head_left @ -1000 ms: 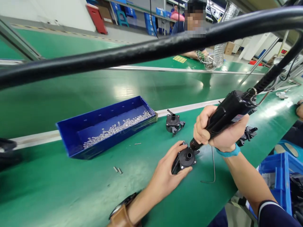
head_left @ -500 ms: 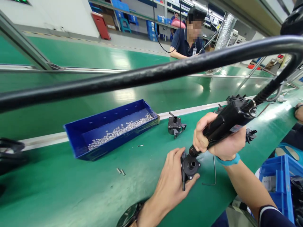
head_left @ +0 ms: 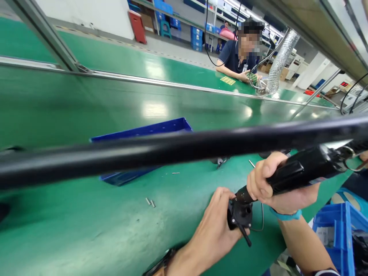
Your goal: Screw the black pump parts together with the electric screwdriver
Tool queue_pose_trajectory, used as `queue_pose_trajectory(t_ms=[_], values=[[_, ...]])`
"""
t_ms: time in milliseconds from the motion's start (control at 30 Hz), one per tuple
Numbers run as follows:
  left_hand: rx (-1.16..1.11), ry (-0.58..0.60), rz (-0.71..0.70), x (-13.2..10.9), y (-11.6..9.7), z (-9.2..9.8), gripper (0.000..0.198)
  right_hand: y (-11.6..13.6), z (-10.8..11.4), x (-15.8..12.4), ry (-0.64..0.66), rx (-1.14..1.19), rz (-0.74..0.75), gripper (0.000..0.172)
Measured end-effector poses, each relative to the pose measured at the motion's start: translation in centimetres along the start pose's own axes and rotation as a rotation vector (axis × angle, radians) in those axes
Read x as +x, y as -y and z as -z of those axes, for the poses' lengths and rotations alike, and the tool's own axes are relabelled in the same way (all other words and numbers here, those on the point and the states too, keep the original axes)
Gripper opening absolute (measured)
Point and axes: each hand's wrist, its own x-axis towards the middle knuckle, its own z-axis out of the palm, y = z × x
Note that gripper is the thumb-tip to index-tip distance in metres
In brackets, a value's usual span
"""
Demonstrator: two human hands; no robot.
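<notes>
My left hand (head_left: pixel 215 226) is closed round a small black plastic pump housing (head_left: pixel 240 215), which has a round port and a thin side spout pointing down and right. In my right hand (head_left: pixel 276 188) is a black electric screwdriver (head_left: pixel 304 168), gripped round its body and tilted down to the left. Its nose meets the housing's upper edge beside my left fingertips; the bit itself is hidden. A bent metal hex key (head_left: pixel 262 218) lies behind the housing, partly covered.
A thick black cable (head_left: pixel 161 147) crosses the view, covering much of a blue parts tray (head_left: pixel 120 177). Small metal pins (head_left: pixel 150 202) lie on the green bench. Another housing (head_left: pixel 220 161) is half hidden. A blue crate (head_left: pixel 330 230) stands right. A co-worker (head_left: pixel 238 57) sits opposite.
The pump housing has turned in my left hand, its spout swinging right. The screwdriver now touches another spot on its edge. The black cable has dropped lower across the view, hiding the tray's contents.
</notes>
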Motion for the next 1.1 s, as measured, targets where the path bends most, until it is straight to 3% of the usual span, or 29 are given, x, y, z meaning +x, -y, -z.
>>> queue_pose_trajectory(t_ms=[200, 400, 567, 733, 900, 1100], values=[[-0.069, -0.053, 0.059, -0.1, 0.2, -0.5, 0.050, 0.6, 0.0, -0.5, -0.061, -0.049, 0.002, 0.071], [-0.079, 0.001, 0.025, -0.1, 0.3, -0.3, 0.045, 1.0, 0.3, -0.6, -0.131, -0.099, 0.027, 0.069], [0.002, -0.047, 0.088, 0.0, -0.7, 0.3, 0.056, 1.6, 2.7, 0.2, -0.280, -0.030, 0.052, 0.055], [0.148, -0.161, -0.050, -0.3, -1.7, 0.2, 0.081, 1.8, 6.1, 1.1, -0.434, 0.146, 0.032, 0.028], [0.276, -0.088, -0.074, -0.6, -4.1, 1.1, 0.089, 1.7, 7.7, 1.0, -0.411, 0.248, 0.001, 0.027], [0.210, -0.032, -0.042, -0.8, -6.2, 2.7, 0.076, 2.5, 8.4, 0.8, -0.366, 0.367, 0.007, 0.026]])
